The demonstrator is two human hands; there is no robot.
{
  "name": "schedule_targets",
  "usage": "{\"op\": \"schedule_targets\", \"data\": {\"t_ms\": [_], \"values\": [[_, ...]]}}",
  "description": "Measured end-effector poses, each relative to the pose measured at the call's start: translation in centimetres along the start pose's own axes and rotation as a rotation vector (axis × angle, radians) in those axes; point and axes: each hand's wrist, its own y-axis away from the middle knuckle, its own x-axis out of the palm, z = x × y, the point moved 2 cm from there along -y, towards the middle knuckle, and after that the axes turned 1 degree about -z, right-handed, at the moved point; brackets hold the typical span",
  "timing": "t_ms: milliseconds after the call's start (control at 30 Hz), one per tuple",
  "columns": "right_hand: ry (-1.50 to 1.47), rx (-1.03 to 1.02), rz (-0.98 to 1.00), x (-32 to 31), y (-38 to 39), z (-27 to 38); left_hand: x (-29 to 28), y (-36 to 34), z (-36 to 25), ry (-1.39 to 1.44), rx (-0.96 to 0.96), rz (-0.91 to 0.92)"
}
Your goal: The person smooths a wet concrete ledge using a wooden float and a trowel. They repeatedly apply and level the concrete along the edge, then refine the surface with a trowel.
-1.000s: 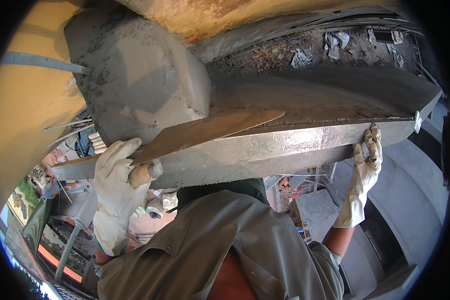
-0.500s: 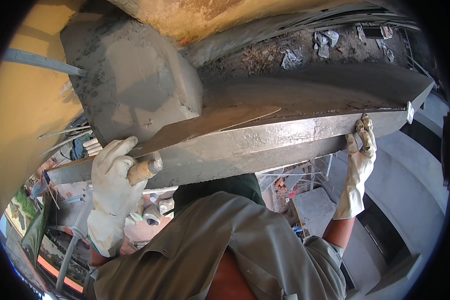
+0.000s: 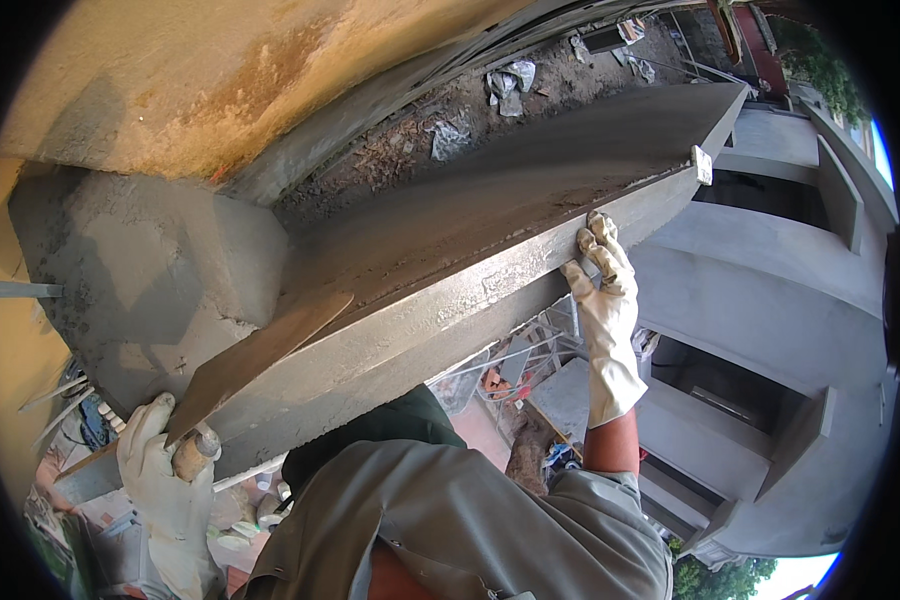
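My left hand (image 3: 160, 500), in a pale work glove, is closed around the wooden handle of a trowel (image 3: 260, 365). Its long, pointed blade rests along the near edge of a ledge coated in wet grey mortar (image 3: 510, 215), and its tip points right. Farther right, my gloved right hand (image 3: 607, 310) holds no tool. Its fingers are stretched and slightly apart against the ledge's smooth front face. A mortar-covered block (image 3: 180, 270) rises from the ledge's left end, just beyond the trowel.
A yellow wall (image 3: 220, 90) stands on the far left side. Behind the ledge lies dirt with crumpled plastic (image 3: 452, 135). A small white piece (image 3: 702, 165) sits at the ledge's right corner. Below are metal scaffolding (image 3: 530, 350) and a grey building (image 3: 760, 280).
The view has turned, so the ledge now slopes up to the right. Along the edge the trowel has slid left, its tip nearer the block. My right hand stays against the front face.
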Motion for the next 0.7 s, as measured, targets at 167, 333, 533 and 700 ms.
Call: {"op": "schedule_targets", "data": {"t_ms": [167,333,533,700], "values": [[0.060,0.053,0.002,0.0,0.0,0.5,-0.1,0.2,0.5,-0.019,0.026,0.050],[0.048,0.084,0.008,0.0,-0.2,1.0,-0.5,0.1,0.9,-0.097,0.159,0.069],[0.127,0.061,0.018,-0.2,-0.4,1.0,-0.1,0.2,1.2,-0.033,0.123,0.058],[0.043,0.031,0.029,-0.2,-0.1,0.5,-0.2,0.3,0.9,0.033,0.055,0.055]]}}
